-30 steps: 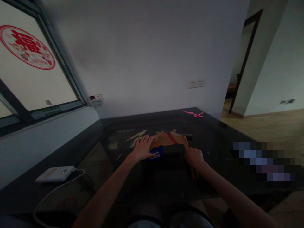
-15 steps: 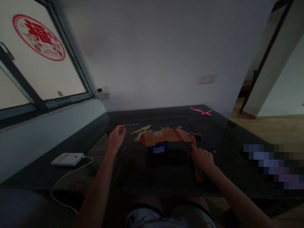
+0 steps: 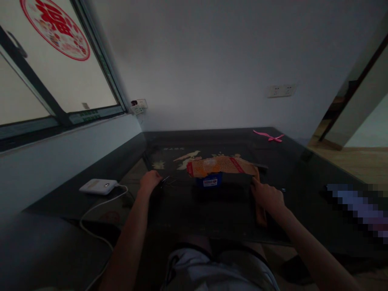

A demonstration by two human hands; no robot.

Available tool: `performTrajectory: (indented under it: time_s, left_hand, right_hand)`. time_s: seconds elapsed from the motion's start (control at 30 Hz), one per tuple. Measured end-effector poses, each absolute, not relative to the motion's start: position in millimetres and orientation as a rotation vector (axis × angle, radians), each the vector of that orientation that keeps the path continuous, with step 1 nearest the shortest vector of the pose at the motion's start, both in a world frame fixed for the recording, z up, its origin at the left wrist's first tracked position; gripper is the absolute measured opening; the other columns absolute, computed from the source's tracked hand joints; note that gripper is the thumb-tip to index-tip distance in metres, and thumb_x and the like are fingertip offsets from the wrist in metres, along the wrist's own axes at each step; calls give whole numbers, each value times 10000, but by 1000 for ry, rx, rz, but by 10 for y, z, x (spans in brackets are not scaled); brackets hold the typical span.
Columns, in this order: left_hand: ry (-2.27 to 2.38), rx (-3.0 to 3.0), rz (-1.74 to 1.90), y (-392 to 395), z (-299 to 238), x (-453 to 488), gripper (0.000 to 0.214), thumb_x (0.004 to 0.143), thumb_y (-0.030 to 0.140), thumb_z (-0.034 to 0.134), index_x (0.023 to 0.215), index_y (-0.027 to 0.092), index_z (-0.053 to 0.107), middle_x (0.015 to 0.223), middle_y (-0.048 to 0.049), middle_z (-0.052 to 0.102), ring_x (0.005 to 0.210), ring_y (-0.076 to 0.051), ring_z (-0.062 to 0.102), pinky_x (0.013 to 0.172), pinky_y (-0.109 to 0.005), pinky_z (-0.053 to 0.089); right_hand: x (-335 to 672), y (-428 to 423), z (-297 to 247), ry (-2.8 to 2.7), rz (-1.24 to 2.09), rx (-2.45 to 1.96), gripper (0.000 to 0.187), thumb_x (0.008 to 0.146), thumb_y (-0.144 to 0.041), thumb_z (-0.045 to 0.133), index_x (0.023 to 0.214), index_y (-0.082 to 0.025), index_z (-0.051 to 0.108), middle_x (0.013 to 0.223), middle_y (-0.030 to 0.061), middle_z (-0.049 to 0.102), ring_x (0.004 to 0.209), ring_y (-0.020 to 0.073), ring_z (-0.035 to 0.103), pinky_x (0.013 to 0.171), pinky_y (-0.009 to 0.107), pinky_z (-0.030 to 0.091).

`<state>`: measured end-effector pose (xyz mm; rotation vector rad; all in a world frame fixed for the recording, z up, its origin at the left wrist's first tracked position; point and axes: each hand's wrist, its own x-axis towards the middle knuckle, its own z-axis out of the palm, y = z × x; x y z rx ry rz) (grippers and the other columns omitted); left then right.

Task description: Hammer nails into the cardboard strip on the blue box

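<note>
A sheet of orange patterned paper (image 3: 222,165) with a red band lies draped over a small blue box (image 3: 209,180) on the dark glass table (image 3: 212,218). My left hand (image 3: 150,181) is down on the table left of the box. Its fingers are curled at the near end of a thin metal thing (image 3: 166,180) that may be scissors. My right hand (image 3: 266,197) rests at the paper's right end, fingers bent and forefinger pressed on the paper's edge. A strip of the orange paper (image 3: 260,214) runs under that hand toward me.
A white device (image 3: 98,186) with a white cable (image 3: 97,210) lies at the table's left. A pink ribbon (image 3: 269,136) lies at the far right corner. Window at left, wall sockets behind, a doorway at right. A blurred-out patch covers the table's right edge.
My left hand left the paper, swung left and came down on the thin metal thing. The right hand stayed at the paper's right end. The view shifted left and down.
</note>
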<state>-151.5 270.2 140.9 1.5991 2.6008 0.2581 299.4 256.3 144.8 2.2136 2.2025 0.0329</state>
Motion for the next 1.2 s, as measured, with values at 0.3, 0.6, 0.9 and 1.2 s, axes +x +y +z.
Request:
performTrajectory:
  time_s: [0.3, 0.6, 0.9, 1.2]
  left_hand:
    - [2657, 1616, 230, 2649, 1451, -1444, 190, 727, 300, 570, 830, 202, 696, 956, -121, 696, 898, -277, 649, 695, -323, 488]
    - [2450, 1866, 883, 2660, 1470, -1504, 174, 777, 268, 548, 882, 203, 670, 877, -54, 710, 824, -203, 664, 729, -282, 503]
    - [1588, 2074, 1702, 2806, 2066, -644, 218, 787, 307, 602, 964, 197, 669, 897, -56, 701, 776, -168, 663, 759, -310, 540]
    - [1268, 1804, 1909, 3161, 1836, 24, 135, 766, 246, 613, 872, 162, 609, 813, -40, 663, 736, -130, 654, 726, -259, 538]
  right_hand:
    - [3001, 2560, 1461, 2216, 22, 2222, 469, 923, -350, 324, 1340, -183, 455, 968, 170, 692, 855, 330, 670, 684, 436, 499]
    - [3007, 2571, 1457, 2217, -17, 2230, 462, 924, -373, 329, 1335, -203, 452, 966, 156, 693, 860, 326, 670, 692, 439, 496]
    - [3003, 2565, 1464, 2204, -34, 2238, 475, 919, -412, 329, 1332, -213, 451, 968, 160, 691, 865, 333, 667, 680, 433, 496]
    - [3023, 2568, 1502, 2209, -96, 2238, 519, 891, -534, 324, 1278, -232, 493, 948, 147, 690, 870, 337, 664, 688, 438, 490]
